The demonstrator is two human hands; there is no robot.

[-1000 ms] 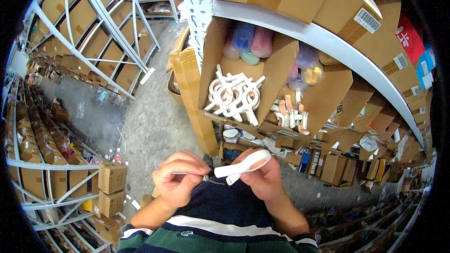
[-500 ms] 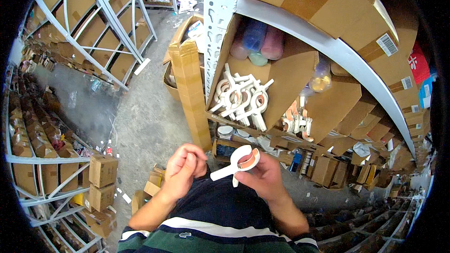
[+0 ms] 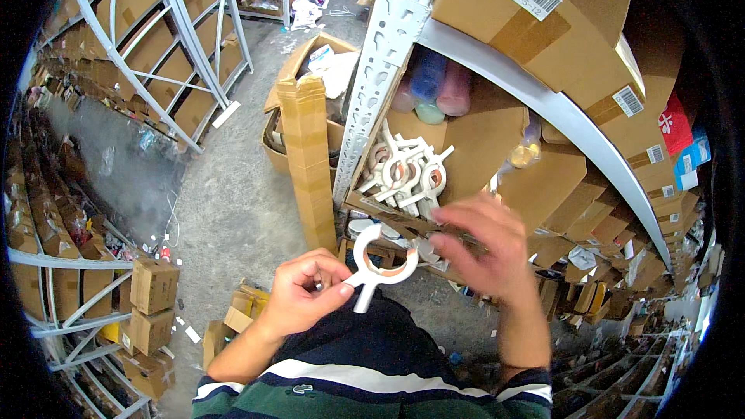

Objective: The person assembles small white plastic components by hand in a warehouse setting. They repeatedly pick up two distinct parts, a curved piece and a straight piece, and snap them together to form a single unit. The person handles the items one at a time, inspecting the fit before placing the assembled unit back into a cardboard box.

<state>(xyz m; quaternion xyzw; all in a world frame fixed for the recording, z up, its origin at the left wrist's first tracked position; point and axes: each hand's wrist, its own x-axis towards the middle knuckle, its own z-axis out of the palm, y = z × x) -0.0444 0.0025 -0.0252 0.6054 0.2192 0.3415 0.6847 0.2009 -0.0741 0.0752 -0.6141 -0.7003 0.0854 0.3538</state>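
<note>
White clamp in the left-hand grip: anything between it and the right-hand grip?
Nothing clearly visible stands between the white clamp and the right-hand grip. A greyish patch in the gap is too blurred to identify. The left-hand grip holds the clamp by one handle.

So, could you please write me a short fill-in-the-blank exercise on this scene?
The left hand holds a spring clamp whose body is coloured ____.
The open box holding more clamps is made of ____.
In the picture, the tall taped carton stands to the ____ of the perforated upright.

Missing words: white; cardboard; left.
</note>
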